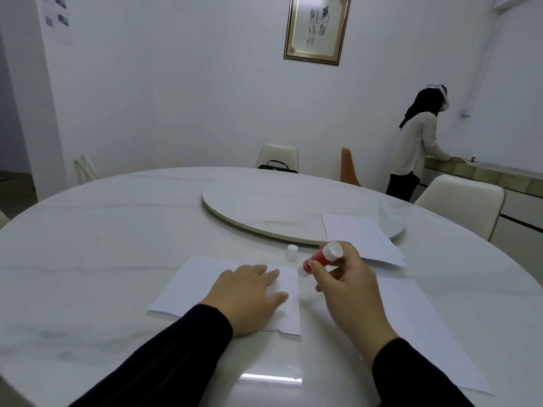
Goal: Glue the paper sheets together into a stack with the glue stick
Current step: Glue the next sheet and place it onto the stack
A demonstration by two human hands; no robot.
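Observation:
A white paper sheet (pixel 194 286) lies in front of me on the round table. My left hand (pixel 249 298) rests flat on its right half, fingers spread. My right hand (pixel 349 292) grips a red glue stick (pixel 318 258), tilted, with its uncapped end down at the sheet's upper right corner. The stick's white cap (pixel 292 250) stands upright just beyond the sheet. A second sheet (pixel 423 324) lies to the right, partly under my right arm. A third sheet (pixel 360 239) lies farther back, overlapping the turntable's edge.
A round white turntable (pixel 264 207) sits mid-table. Chairs stand around the far side, one with a dark bag (pixel 277 166). A person (pixel 417 145) stands at a counter at the right, back turned.

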